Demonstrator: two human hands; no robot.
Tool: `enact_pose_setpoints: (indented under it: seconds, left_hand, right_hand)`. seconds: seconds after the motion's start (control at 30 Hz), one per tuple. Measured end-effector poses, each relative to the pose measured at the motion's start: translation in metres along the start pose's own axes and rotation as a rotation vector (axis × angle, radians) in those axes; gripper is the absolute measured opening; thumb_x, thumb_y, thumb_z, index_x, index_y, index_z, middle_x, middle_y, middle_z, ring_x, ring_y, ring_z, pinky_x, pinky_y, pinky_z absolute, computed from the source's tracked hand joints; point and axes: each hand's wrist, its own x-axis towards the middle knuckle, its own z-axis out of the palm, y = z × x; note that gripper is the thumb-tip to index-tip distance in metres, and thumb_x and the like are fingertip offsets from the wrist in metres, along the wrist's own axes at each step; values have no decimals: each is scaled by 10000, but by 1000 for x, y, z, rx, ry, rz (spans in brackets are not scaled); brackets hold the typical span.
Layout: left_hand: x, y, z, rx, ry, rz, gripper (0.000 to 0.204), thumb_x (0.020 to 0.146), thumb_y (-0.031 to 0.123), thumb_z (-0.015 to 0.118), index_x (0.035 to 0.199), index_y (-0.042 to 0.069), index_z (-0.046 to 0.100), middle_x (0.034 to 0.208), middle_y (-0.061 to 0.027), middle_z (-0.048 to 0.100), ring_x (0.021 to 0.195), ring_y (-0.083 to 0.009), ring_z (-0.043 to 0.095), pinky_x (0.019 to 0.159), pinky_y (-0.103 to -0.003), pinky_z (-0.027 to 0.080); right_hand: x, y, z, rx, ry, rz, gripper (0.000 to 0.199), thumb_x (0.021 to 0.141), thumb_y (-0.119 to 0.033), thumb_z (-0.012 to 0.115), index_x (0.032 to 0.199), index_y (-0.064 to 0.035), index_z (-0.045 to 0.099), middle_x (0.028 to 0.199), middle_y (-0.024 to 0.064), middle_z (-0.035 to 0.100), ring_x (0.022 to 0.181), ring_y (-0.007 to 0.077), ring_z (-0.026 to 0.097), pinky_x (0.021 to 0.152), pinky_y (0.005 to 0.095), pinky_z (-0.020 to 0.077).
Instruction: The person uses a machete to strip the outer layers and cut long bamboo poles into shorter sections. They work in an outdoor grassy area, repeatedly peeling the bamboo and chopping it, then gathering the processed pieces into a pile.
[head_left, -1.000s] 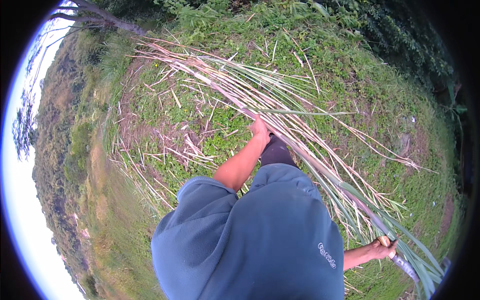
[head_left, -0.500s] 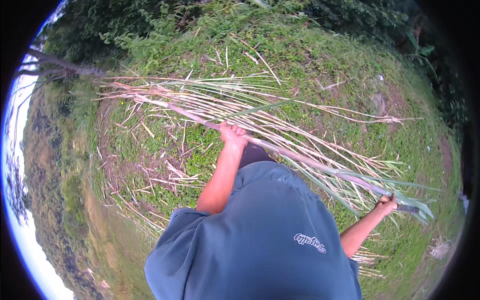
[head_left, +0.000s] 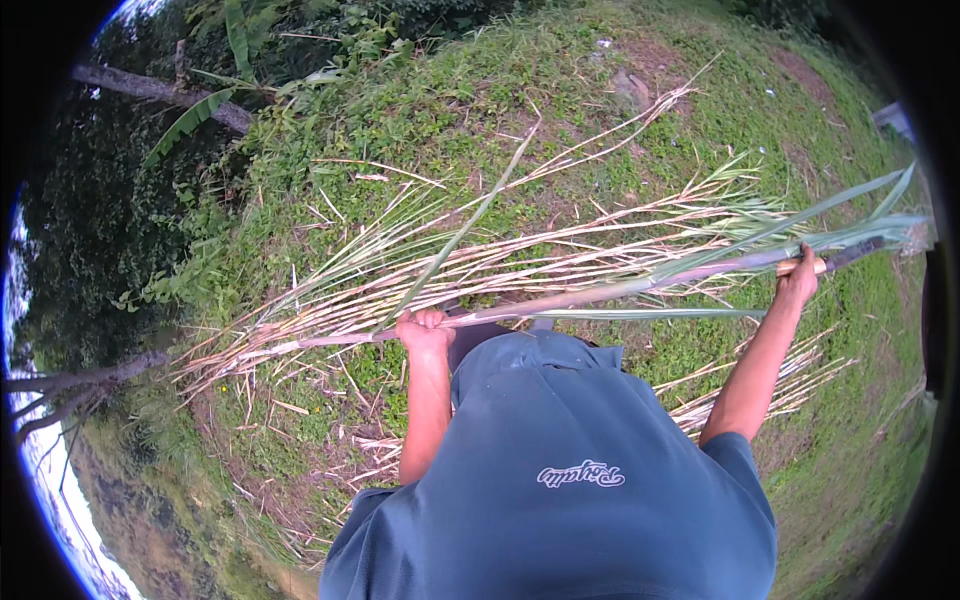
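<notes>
A long pale-purple cane stalk (head_left: 590,293) with green leaves at its right end stretches across in front of me. My left hand (head_left: 425,332) is closed round its thinner left part, close to my waist. Out to the right, my right hand (head_left: 798,284) grips the stalk near its leafy end. In that same hand is a tool with a tan handle and a dark part (head_left: 853,252), which looks like a knife; leaves partly cover it. Just beyond the stalk, many cut canes (head_left: 500,262) lie in a loose bundle on the grass.
A second bundle of canes (head_left: 800,378) lies on the ground below my right arm. Scraps of dry cane (head_left: 290,408) are scattered at the left. A bare trunk (head_left: 165,92) stands out from dark bushes at the upper left. Grass slopes off to the right.
My view has turned to the right. The stalk's leafy end, with my right hand on it, now sits higher and farther out. Both hands have kept their hold.
</notes>
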Motion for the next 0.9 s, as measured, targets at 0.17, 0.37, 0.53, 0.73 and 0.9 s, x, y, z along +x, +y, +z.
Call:
enact_pose_setpoints:
  seconds: [0.17, 0.37, 0.53, 0.73, 0.9]
  left_hand:
    - [-93, -23, 18, -33, -93, -81, 295, 930, 248, 422, 669, 133, 352, 565, -16, 338, 484, -169, 321, 534, -349, 356]
    - [-163, -45, 7, 109, -620, -232, 240, 975, 244, 500, 767, 128, 475, 736, -38, 519, 886, -240, 550, 932, -437, 409]
    - [-192, -44, 52, 310, -812, -91, 234, 1019, 261, 441, 844, 108, 467, 715, -34, 520, 901, -234, 604, 939, -457, 448]
    - [-220, -41, 117, 393, -1102, 137, 230, 1040, 219, 386, 850, 97, 428, 665, -32, 473, 712, -203, 594, 859, -443, 525]
    - [-202, -51, 134, 450, -1046, 34, 266, 1038, 260, 401, 819, 113, 437, 633, -25, 459, 695, -208, 584, 856, -450, 514]
  right_hand:
    - [83, 30, -43, -139, 191, 169, 343, 723, -87, 803, 838, -60, 481, 687, 37, 561, 447, 119, 456, 334, 250, 354]
    - [116, 40, -66, -221, 229, 251, 376, 724, -79, 767, 672, -154, 403, 604, 36, 511, 399, 133, 437, 307, 259, 354]
    - [90, 64, -95, -237, 236, 250, 364, 716, -70, 763, 676, -149, 410, 609, 41, 518, 413, 146, 452, 318, 270, 371]
    - [10, 92, -146, -227, 287, 293, 350, 707, -59, 758, 681, -144, 419, 616, 46, 527, 429, 162, 472, 332, 284, 391]
    - [-26, 84, -194, -214, 374, 282, 339, 699, -50, 753, 685, -140, 427, 621, 51, 534, 442, 175, 487, 343, 296, 408]
